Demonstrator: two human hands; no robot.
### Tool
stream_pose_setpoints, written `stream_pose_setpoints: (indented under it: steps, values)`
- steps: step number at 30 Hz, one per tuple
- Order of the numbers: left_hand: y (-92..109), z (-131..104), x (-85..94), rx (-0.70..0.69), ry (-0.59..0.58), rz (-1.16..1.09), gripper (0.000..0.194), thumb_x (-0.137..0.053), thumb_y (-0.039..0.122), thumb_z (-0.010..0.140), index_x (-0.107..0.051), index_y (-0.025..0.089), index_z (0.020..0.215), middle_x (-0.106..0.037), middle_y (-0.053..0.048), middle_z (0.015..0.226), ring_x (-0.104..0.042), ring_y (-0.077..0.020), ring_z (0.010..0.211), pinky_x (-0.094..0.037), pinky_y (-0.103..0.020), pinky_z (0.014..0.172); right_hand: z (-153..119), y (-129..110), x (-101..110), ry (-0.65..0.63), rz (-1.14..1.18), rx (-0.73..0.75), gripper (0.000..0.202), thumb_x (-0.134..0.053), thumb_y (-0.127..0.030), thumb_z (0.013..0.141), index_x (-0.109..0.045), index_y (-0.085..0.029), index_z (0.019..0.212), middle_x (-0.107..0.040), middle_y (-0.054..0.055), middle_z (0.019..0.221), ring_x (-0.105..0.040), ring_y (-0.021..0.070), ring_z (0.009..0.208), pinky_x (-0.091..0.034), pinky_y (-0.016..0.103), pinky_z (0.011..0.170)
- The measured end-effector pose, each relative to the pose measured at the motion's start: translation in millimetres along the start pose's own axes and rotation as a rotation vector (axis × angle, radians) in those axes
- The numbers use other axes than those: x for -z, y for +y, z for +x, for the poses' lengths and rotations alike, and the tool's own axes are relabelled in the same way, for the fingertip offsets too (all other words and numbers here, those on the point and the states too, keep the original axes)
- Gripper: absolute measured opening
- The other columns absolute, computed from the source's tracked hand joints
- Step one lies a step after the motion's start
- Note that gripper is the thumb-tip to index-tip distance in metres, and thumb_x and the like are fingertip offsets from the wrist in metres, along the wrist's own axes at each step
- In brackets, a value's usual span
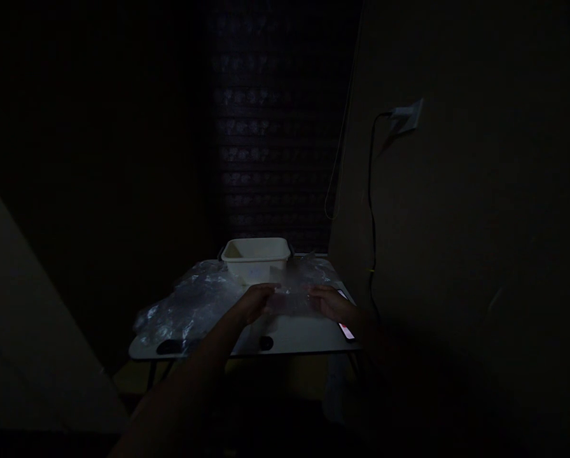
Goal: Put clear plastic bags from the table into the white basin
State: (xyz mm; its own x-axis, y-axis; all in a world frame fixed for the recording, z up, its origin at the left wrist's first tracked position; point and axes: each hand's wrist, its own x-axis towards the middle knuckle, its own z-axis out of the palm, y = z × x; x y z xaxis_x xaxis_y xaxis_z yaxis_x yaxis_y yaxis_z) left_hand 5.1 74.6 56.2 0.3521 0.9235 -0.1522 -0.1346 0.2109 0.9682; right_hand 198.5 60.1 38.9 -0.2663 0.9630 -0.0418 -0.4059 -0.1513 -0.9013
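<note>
Between my two hands a clear plastic bag (292,299) is stretched out above the table. My left hand (256,302) is closed on its left side, thumb on top. On the opposite edge my right hand (333,303) grips the same bag with its fingers. A heap of crumpled clear plastic (194,305) lies on the table to the left, beside my left forearm. More loose clear plastic (313,270) sits behind my right hand. The light is dim, so fine detail of the bag is hard to make out.
A white plastic tub (256,270) stands at the back of the small white folding table (299,340). A phone with a lit screen (346,331) lies at the right edge. A black cable (371,210) hangs from a wall socket (411,116); a dark blind (270,140) is behind.
</note>
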Motion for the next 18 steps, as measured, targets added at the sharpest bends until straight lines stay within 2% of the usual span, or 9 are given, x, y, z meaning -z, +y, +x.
stream_pose_setpoints:
  steps: [5, 13, 15, 18]
  values:
    - [6, -6, -1.6, 0.025, -0.042, -0.019, 0.028, -0.042, 0.008, 0.056, -0.052, 0.015, 0.082, -0.042, 0.006, 0.046, -0.040, -0.0033, 0.036, -0.029, -0.014, 0.035, -3, -3, 0, -0.009, -0.002, 0.001, 0.014, -0.050, -0.009, 0.058, -0.055, -0.016, 0.070, -0.057, -0.001, 0.062, -0.052, 0.0078, 0.056, -0.039, 0.020, 0.053]
    - [1, -5, -4.3, -0.052, -0.035, 0.074, 0.013, -0.038, 0.008, 0.056, -0.049, 0.012, 0.063, -0.049, 0.002, 0.052, -0.046, -0.0054, 0.042, -0.035, -0.016, 0.041, -4, -4, 5, 0.044, -0.073, 0.031, 0.011, -0.051, -0.007, 0.053, -0.056, -0.015, 0.059, -0.057, -0.001, 0.059, -0.051, 0.0087, 0.055, -0.039, 0.022, 0.055]
    - [-3, -2, -3.2, -0.096, -0.003, 0.263, 0.016, -0.035, 0.007, 0.058, -0.049, 0.012, 0.064, -0.048, 0.002, 0.050, -0.047, -0.0060, 0.043, -0.036, -0.017, 0.043, -2, -2, 10, 0.061, -0.111, 0.023, 0.011, -0.051, -0.007, 0.053, -0.055, -0.015, 0.059, -0.057, -0.001, 0.060, -0.052, 0.0093, 0.056, -0.039, 0.023, 0.056]
    - [-10, 6, 0.2, -0.155, 0.085, 0.745, 0.021, -0.031, 0.009, 0.063, -0.051, 0.011, 0.067, -0.051, -0.002, 0.051, -0.051, -0.0096, 0.049, -0.039, -0.021, 0.047, 0, 3, 19, 0.084, -0.185, -0.008, 0.015, -0.050, -0.007, 0.052, -0.055, -0.015, 0.063, -0.057, 0.000, 0.063, -0.052, 0.0104, 0.060, -0.040, 0.023, 0.059]
